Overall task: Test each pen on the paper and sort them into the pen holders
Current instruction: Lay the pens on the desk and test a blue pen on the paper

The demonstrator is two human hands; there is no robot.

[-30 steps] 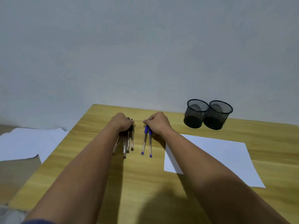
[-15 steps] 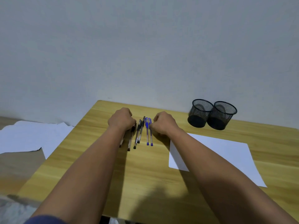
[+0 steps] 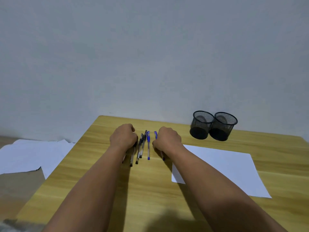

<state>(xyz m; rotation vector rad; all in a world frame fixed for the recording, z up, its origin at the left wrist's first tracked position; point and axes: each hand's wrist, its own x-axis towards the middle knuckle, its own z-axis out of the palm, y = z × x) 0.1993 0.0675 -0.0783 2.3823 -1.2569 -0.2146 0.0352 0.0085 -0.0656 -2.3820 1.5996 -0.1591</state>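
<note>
Right now I'm resting both fists knuckles-up on the worktop (image 3: 103, 181) among the pens: my left hand (image 3: 123, 137) is covering the black pens (image 3: 139, 148), my right hand (image 3: 168, 139) is lying over one blue pen (image 3: 162, 157), while a second blue pen (image 3: 148, 145) is sitting free between them. Both sets of fingers are curling under; whether they're pinching a pen, I cannot tell. All pens are running lengthwise away from me, with the paper (image 3: 222, 168) just beside my right wrist and the holders (image 3: 213, 125) beyond, so the right is nearer.
</note>
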